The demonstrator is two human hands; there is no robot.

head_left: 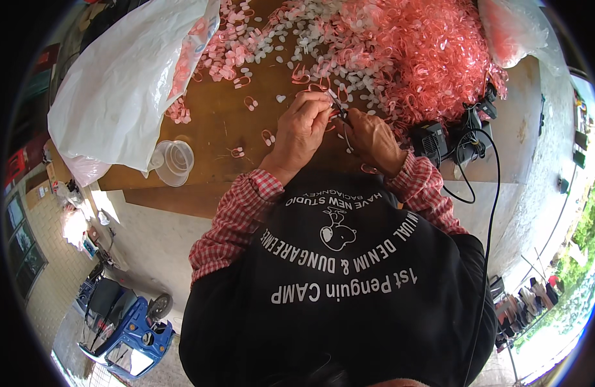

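My left hand [299, 132] is closed, thumb and fingers pinching a small pink plastic loop piece [321, 85] above the brown table [213, 132]. Close beside it, my right hand [377, 143] wraps round a pair of small scissors [337, 103]. Their dark blades point up and left, meeting the piece at my left fingertips. Whether the blades are apart cannot be made out. Beyond my hands lies a large heap of pink loop pieces [420, 58]. White oval bits [297, 44] are strewn along its left side, and a few pink loops lie singly left of my left hand.
A big white plastic bag [120, 84] with pink pieces at its mouth covers the table's left. Near it sits a clear plastic cup [175, 164]. Black adapters [430, 140] with a trailing cable [497, 187] are right of my right hand. Another clear bag [517, 29] stands far right.
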